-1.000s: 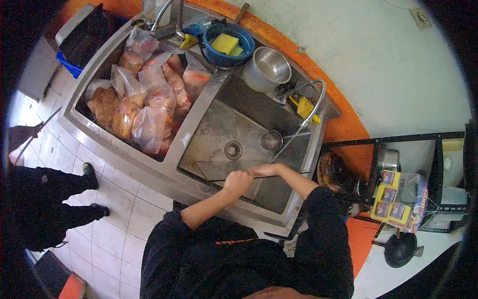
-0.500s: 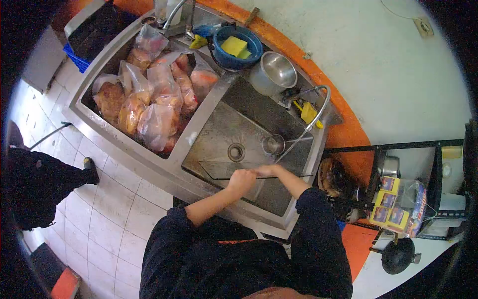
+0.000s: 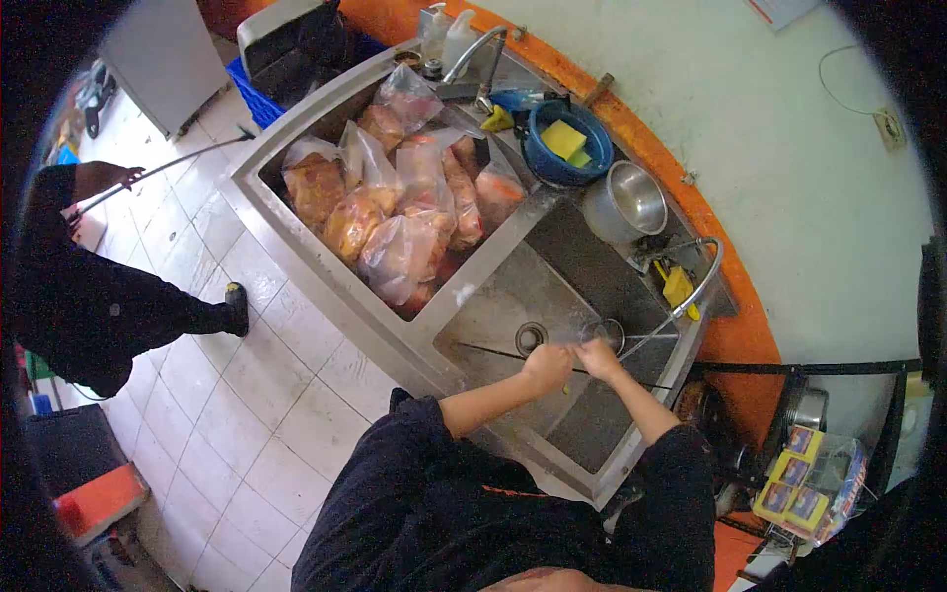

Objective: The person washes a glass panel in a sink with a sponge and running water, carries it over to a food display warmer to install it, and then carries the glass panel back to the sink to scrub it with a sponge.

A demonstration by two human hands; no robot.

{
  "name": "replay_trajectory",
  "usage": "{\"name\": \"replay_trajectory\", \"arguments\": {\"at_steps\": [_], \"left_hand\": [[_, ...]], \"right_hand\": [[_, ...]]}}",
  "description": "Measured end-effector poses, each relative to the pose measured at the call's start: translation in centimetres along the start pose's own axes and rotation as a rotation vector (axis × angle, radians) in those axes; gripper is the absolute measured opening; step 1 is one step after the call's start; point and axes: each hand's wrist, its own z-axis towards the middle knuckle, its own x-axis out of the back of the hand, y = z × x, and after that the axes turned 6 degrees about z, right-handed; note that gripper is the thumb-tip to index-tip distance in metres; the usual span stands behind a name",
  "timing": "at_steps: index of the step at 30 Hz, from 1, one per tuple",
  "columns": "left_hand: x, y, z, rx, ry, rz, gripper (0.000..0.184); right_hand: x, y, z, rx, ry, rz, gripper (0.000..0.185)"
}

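Both hands are over the right basin (image 3: 493, 306) of a steel sink, close together. My left hand (image 3: 547, 368) and my right hand (image 3: 596, 358) are closed around a thin, dark, straight-edged piece (image 3: 493, 350). It looks like a narrow line from this angle, sticking out past each hand; its exact kind is unclear. Behind my hands, near the round drain (image 3: 531, 337), a small metal cup (image 3: 610, 333) is partly hidden. A curved faucet (image 3: 705, 281) reaches down over this basin.
Bagged meat pieces (image 3: 400, 212) fill the left basin. A blue basin with yellow sponges (image 3: 565, 141) and a steel pot (image 3: 636, 200) stand on the back ledge. Left, a person in dark clothes (image 3: 109, 296) holds a long stick (image 3: 163, 168). Packaged yellow boxes (image 3: 794, 483) lie at right.
The view has shifted left, so the sink appears further right. The held piece has tilted, from showing a broad face to nearly edge-on. The person at left shows more of the stick.
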Motion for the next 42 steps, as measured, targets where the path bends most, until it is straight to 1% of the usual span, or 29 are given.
{"name": "replay_trajectory", "arguments": {"at_steps": [2, 4, 6, 7, 9, 10, 12, 13, 14, 16, 18, 20, 21, 22, 23, 24, 25, 27, 28, 30, 31, 32, 34, 35, 36, 38, 39, 40, 42], "left_hand": [[0.0, -0.3, 0.1, 0.042, 0.024, -0.021, 0.022], [0.7, -0.5, 0.1, 0.015, 0.043, -0.004, 0.018], [0.3, -0.5, 0.2, 0.005, 0.047, 0.025, 0.017], [0.1, -0.5, 0.3, -0.009, 0.048, 0.056, 0.016], [-0.3, -0.4, 0.4, 0.003, 0.073, 0.058, 0.015], [-0.5, -0.2, 0.5, 0.011, 0.095, 0.053, 0.014], [-0.1, -0.2, 0.5, 0.024, 0.071, 0.029, 0.014], [0.2, -0.4, 0.6, 0.04, 0.049, 0.006, 0.014], [0.1, -0.5, 1.0, 0.039, 0.047, 0.011, 0.014], [-0.3, -0.7, 1.9, 0.151, 0.013, -0.056, 0.015], [0.5, -1.1, 2.0, 0.156, 0.041, -0.064, 0.015], [0.9, -1.4, 2.0, 0.161, 0.065, -0.075, 0.016], [1.0, -1.5, 2.3, 0.102, -0.006, -0.042, 0.017], [1.1, -1.6, 2.5, 0.04, -0.079, -0.009, 0.018], [0.4, -1.8, 2.9, 0.038, -0.078, -0.007, 0.018], [-0.2, -2.0, 3.4, -0.012, -0.073, -0.043, 0.018], [-0.9, -1.9, 3.7, -0.063, -0.07, -0.082, 0.019], [-0.7, -1.1, 4.3, -0.054, -0.096, -0.097, 0.019], [-0.5, -0.7, 4.7, -0.04, -0.118, -0.11, 0.019], [-0.9, 0.3, 6.0, 0.015, -0.162, -0.145, 0.019], [-1.4, 0.4, 6.3, 0.063, -0.206, -0.185, 0.019], [-1.2, 0.2, 6.0, 0.069, -0.211, -0.182, 0.019], [-0.6, 0.2, 5.3, -0.017, -0.167, -0.153, 0.018], [-0.6, 0.3, 5.1, -0.023, -0.171, -0.149, 0.018], [-0.6, 0.5, 4.8, -0.038, -0.126, -0.124, 0.018], [-0.4, 0.9, 4.3, -0.068, -0.082, -0.099, 0.018], [-0.2, 0.9, 4.0, -0.092, -0.092, -0.058, 0.018], [0.2, 0.8, 3.9, -0.115, -0.099, -0.014, 0.018], [-0.1, 0.6, 4.0, -0.146, -0.053, -0.003, 0.018]], "right_hand": [[0.2, 1.9, -1.8, 0.049, -0.002, 0.079, 0.042], [1.3, 4.5, -3.4, 0.092, -0.004, 0.152, 0.046], [2.6, 6.7, -4.0, 0.008, -0.132, 0.22, 0.045], [2.7, 6.9, -3.8, 0.013, -0.131, 0.218, 0.045], [3.0, 7.0, -3.4, -0.247, -0.275, 0.227, 0.044], [2.2, 6.5, -2.2, -0.247, -0.274, 0.228, 0.044], [-0.7, 4.4, 1.0, -0.106, -0.369, 0.294, 0.044], [-0.8, 3.6, 0.7, -0.105, -0.366, 0.298, 0.044], [-0.3, 2.1, -0.2, -0.054, -0.278, 0.242, 0.042], [1.4, -1.3, -2.9, 0.044, -0.105, 0.13, 0.039], [2.9, -3.1, -4.1, 0.146, 0.065, 0.001, 0.038], [2.8, 0.2, -6.0, 0.115, 0.257, -0.073, 0.036], [2.9, 1.6, -6.8, 0.118, 0.256, -0.076, 0.036], [3.1, 3.0, -7.5, 0.112, 0.354, -0.079, 0.035], [3.2, 3.5, -7.8, 0.104, 0.455, -0.082, 0.034], [2.7, 3.7, -7.4, 0.103, 0.458, -0.083, 0.034], [1.8, 3.7, -6.8, 0.099, 0.541, -0.102, 0.035], [0.0, 2.3, -5.5, 0.046, 0.68, -0.164, 0.039], [-0.5, 1.2, -4.9, 0.052, 0.68, -0.161, 0.039], [0.1, -2.1, -3.9, -0.076, 0.593, -0.117, 0.041], [0.2, -1.9, -3.2, 0.01, 0.652, -0.118, 0.036], [0.2, -1.2, -2.5, 0.015, 0.648, -0.112, 0.036], [0.2, 0.1, -1.4, 0.015, 0.652, 0.932, 0.031], [1.4, -0.5, -1.9, -0.105, 0.553, 0.914, 0.031], [2.3, -1.1, -2.3, -0.113, 0.56, 0.919, 0.031], [3.7, -1.8, -2.8, -0.423, 0.488, 1.225, 0.038], [3.8, -1.4, -2.5, -0.457, 0.502, 1.414, 0.042], [3.9, -1.0, -2.3, -0.46, 0.516, 1.42, 0.042], [4.1, 0.0, -1.9, -0.376, 0.319, 1.735, 0.042]]}}
